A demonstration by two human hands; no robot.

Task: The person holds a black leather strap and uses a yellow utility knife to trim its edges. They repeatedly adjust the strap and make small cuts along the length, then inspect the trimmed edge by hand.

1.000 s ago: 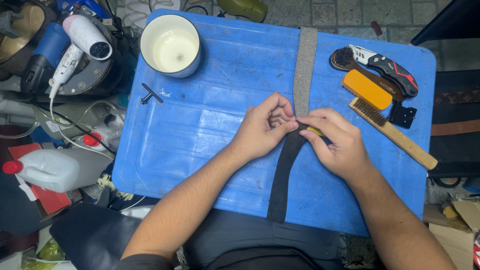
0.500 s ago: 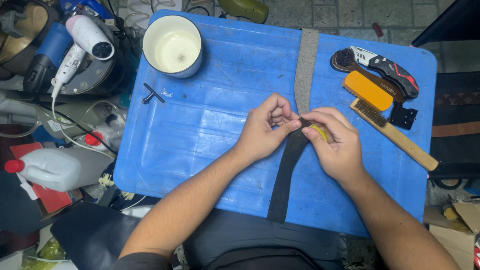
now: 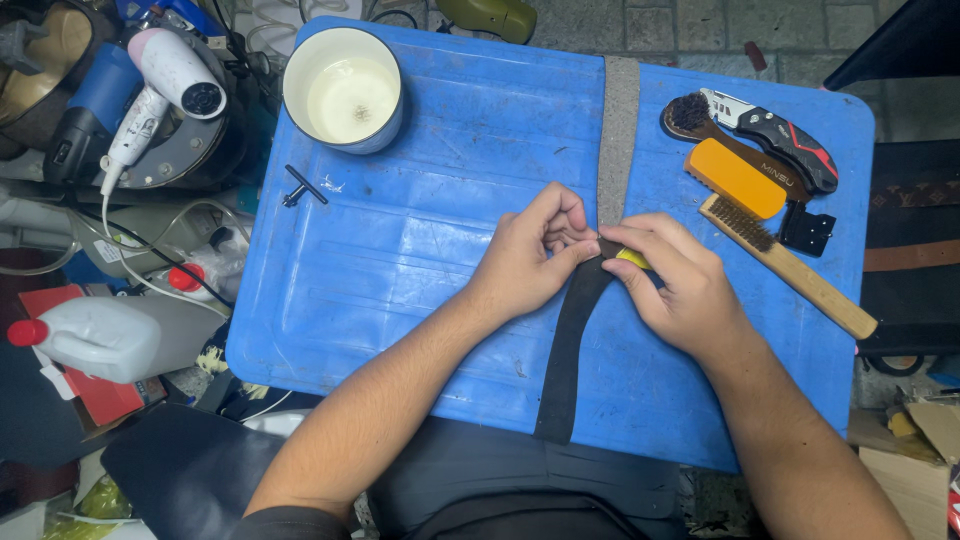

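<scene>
I see my left hand (image 3: 530, 262) and right hand (image 3: 680, 285) meeting over the blue table (image 3: 420, 270), fingers clamped on a long strap (image 3: 575, 330) at its bend. My right fingers also close on a small yellow tool (image 3: 633, 259). Beyond the right fingers lie a wooden brush (image 3: 790, 265) and folding knife (image 3: 775, 138).

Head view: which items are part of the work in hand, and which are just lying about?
In hand: strap, yellow tool, left hand, right hand.

Lying about: white cup, wire brush, folding knife, hair dryer, white jug.
</scene>
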